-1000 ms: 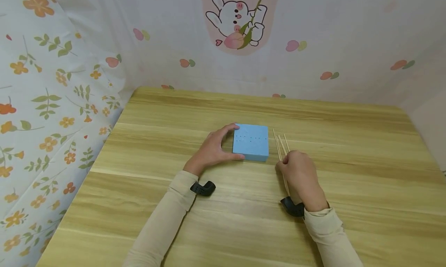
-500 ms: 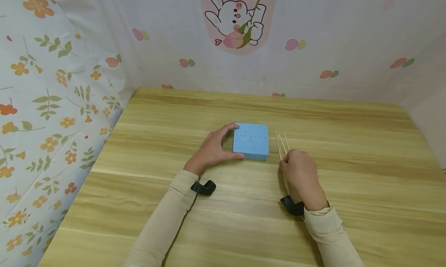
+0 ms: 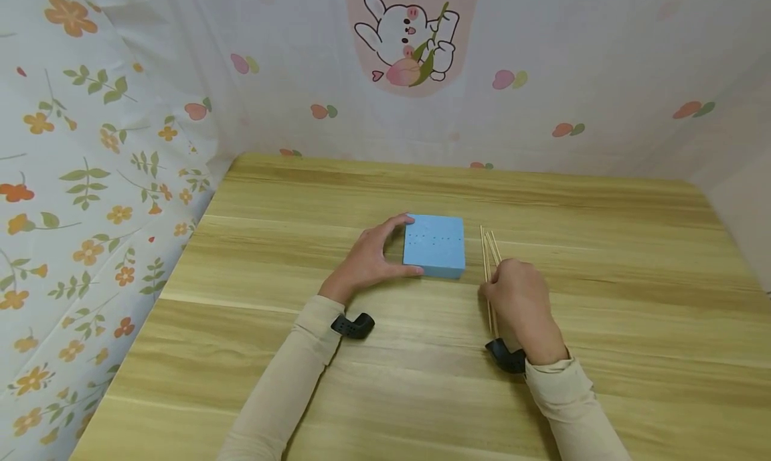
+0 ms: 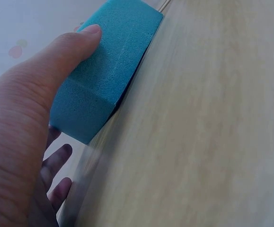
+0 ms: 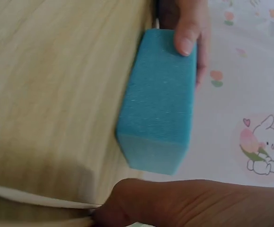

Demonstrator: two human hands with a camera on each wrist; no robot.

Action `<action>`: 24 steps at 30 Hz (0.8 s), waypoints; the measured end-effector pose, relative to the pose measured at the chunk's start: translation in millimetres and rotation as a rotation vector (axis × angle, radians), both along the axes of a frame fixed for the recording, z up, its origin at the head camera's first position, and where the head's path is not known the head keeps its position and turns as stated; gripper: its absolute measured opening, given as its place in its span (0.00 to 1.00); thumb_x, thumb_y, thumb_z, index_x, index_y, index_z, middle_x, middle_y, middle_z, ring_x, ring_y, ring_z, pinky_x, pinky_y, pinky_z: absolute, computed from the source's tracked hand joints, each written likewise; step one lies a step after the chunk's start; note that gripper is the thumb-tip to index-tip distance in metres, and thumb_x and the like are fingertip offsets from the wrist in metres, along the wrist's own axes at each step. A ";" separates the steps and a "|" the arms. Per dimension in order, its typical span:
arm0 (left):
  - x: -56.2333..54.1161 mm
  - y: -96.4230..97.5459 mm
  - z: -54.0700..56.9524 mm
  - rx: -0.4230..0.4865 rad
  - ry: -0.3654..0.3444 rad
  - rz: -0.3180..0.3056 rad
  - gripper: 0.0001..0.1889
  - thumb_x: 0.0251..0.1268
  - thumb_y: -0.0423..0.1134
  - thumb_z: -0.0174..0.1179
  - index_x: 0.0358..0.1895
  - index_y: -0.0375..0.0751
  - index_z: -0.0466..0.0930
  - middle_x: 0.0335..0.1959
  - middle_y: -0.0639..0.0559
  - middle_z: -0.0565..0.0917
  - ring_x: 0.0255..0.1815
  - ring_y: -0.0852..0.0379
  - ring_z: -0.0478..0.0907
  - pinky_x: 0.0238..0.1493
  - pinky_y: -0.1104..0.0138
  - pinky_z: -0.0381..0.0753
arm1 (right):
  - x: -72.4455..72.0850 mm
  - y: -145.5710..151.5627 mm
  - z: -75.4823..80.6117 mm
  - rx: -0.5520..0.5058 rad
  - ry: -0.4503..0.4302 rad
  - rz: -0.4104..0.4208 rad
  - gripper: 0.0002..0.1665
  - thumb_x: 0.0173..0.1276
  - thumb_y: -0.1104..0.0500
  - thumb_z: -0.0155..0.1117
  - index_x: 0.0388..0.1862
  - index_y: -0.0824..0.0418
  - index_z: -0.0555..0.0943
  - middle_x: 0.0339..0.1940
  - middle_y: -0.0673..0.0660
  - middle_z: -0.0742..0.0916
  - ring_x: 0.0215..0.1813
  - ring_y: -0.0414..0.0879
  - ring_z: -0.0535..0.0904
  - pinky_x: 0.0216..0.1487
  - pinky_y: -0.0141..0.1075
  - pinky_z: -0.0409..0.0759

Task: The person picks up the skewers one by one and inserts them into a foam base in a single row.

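Flower-printed cloth [image 3: 120, 180] hangs beside a wood-grained table [image 3: 415, 394]. On it, near the middle, a blue block [image 3: 434, 255] lies flat, square on top and thick at the sides, with two rows of small dark dots across its upper face. The left hand [image 3: 366, 259] grips it, thumb on the near side and a finger at the far edge, spread wide around its left end; two other fingertips hang clear of it. The right hand [image 3: 521, 297], fingers curled tightly, pinches several thin sticks [image 3: 484, 257] just beside the block, their far ends slightly fanned.
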State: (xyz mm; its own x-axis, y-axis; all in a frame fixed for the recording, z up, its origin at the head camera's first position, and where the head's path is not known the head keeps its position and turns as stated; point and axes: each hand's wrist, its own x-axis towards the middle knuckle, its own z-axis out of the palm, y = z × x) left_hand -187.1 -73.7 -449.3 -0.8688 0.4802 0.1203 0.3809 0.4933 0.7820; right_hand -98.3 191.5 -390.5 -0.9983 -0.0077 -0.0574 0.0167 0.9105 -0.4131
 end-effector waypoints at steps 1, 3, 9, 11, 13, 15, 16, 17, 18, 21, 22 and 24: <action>-0.1 0.2 0.1 0.002 0.001 -0.001 0.49 0.48 0.58 0.81 0.76 0.58 0.66 0.78 0.55 0.69 0.77 0.55 0.65 0.77 0.50 0.59 | -0.5 0.0 -0.7 0.002 0.001 -0.003 0.30 0.58 0.65 0.67 0.05 0.52 0.61 0.11 0.43 0.57 0.19 0.42 0.54 0.20 0.34 0.53; 0.1 0.2 0.2 0.003 0.001 -0.002 0.49 0.49 0.58 0.81 0.76 0.58 0.66 0.78 0.55 0.68 0.77 0.55 0.65 0.77 0.50 0.59 | -1.8 0.0 -2.2 0.004 0.005 -0.009 0.30 0.58 0.64 0.67 0.04 0.52 0.62 0.09 0.43 0.59 0.19 0.43 0.56 0.20 0.35 0.55; 2.4 -0.9 -1.2 0.031 -0.003 -0.008 0.49 0.49 0.58 0.81 0.76 0.57 0.66 0.78 0.55 0.68 0.77 0.55 0.64 0.76 0.52 0.62 | -2.9 0.4 -6.7 -0.014 -0.007 -0.001 0.30 0.59 0.64 0.65 0.03 0.53 0.61 0.09 0.43 0.59 0.17 0.41 0.55 0.20 0.34 0.55; 3.2 -1.0 -2.0 0.041 -0.004 -0.012 0.50 0.48 0.58 0.81 0.76 0.57 0.66 0.78 0.54 0.68 0.77 0.54 0.64 0.76 0.52 0.63 | -2.2 0.7 -7.5 -0.022 -0.022 0.002 0.31 0.60 0.64 0.65 0.04 0.53 0.61 0.09 0.43 0.58 0.16 0.40 0.53 0.20 0.33 0.55; 3.4 -0.7 -2.7 0.049 -0.005 -0.015 0.50 0.48 0.58 0.82 0.76 0.57 0.66 0.78 0.54 0.68 0.77 0.54 0.64 0.76 0.52 0.63 | -1.6 0.7 -7.2 -0.029 -0.035 0.002 0.32 0.61 0.64 0.66 0.05 0.52 0.60 0.10 0.43 0.57 0.16 0.40 0.52 0.20 0.33 0.55; 3.4 -0.2 -2.9 0.049 -0.005 -0.018 0.50 0.48 0.58 0.82 0.76 0.58 0.66 0.78 0.54 0.68 0.77 0.55 0.64 0.76 0.52 0.63 | -0.7 0.4 -5.6 -0.040 -0.054 -0.001 0.33 0.63 0.64 0.66 0.05 0.52 0.59 0.10 0.43 0.57 0.17 0.40 0.52 0.20 0.33 0.56; 3.4 0.0 -3.0 0.047 -0.005 -0.019 0.50 0.48 0.57 0.82 0.76 0.58 0.66 0.78 0.54 0.68 0.78 0.54 0.64 0.76 0.52 0.63 | -0.3 0.2 -4.2 -0.048 -0.066 -0.003 0.33 0.64 0.64 0.67 0.05 0.52 0.59 0.10 0.43 0.57 0.16 0.39 0.52 0.20 0.33 0.57; 3.3 0.2 -3.0 0.044 -0.005 -0.019 0.50 0.49 0.58 0.81 0.76 0.58 0.66 0.78 0.54 0.68 0.78 0.55 0.64 0.76 0.52 0.63 | 0.0 0.1 -2.6 -0.056 -0.077 -0.006 0.34 0.65 0.64 0.67 0.05 0.52 0.59 0.10 0.43 0.57 0.16 0.39 0.52 0.20 0.33 0.57; 3.1 0.4 -2.7 0.041 -0.003 -0.020 0.49 0.49 0.57 0.81 0.76 0.58 0.66 0.78 0.54 0.68 0.78 0.55 0.64 0.76 0.53 0.63 | 0.2 -0.1 -0.8 -0.067 -0.088 -0.007 0.34 0.66 0.64 0.67 0.05 0.52 0.59 0.10 0.43 0.57 0.16 0.39 0.52 0.20 0.33 0.57; 2.4 0.6 -1.5 0.033 0.004 -0.018 0.49 0.49 0.57 0.81 0.76 0.58 0.66 0.78 0.54 0.68 0.78 0.55 0.64 0.76 0.53 0.63 | 0.4 0.4 4.9 -0.091 -0.107 -0.008 0.31 0.69 0.63 0.67 0.08 0.55 0.63 0.11 0.45 0.61 0.16 0.40 0.56 0.21 0.34 0.60; 2.0 0.6 -1.1 0.034 0.005 -0.017 0.49 0.49 0.57 0.81 0.76 0.58 0.66 0.78 0.53 0.69 0.77 0.55 0.64 0.76 0.53 0.63 | 0.4 0.8 6.5 -0.102 -0.111 -0.009 0.29 0.69 0.63 0.67 0.10 0.56 0.65 0.12 0.46 0.63 0.17 0.41 0.58 0.22 0.35 0.61; 1.5 0.6 -0.2 0.033 0.008 -0.014 0.49 0.49 0.56 0.81 0.76 0.57 0.66 0.77 0.53 0.69 0.77 0.55 0.64 0.76 0.53 0.63 | 0.2 1.6 9.3 -0.125 -0.115 -0.010 0.22 0.70 0.63 0.67 0.16 0.61 0.71 0.14 0.49 0.69 0.18 0.43 0.64 0.23 0.36 0.65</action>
State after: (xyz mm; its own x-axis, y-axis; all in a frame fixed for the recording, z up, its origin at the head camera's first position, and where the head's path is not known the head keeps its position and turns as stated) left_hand -185.6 -73.1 -449.6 -0.8608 0.4884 0.1430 0.3942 0.4620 0.7945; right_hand -98.1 193.1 -381.2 -0.9853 -0.0122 -0.1702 0.0789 0.8519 -0.5177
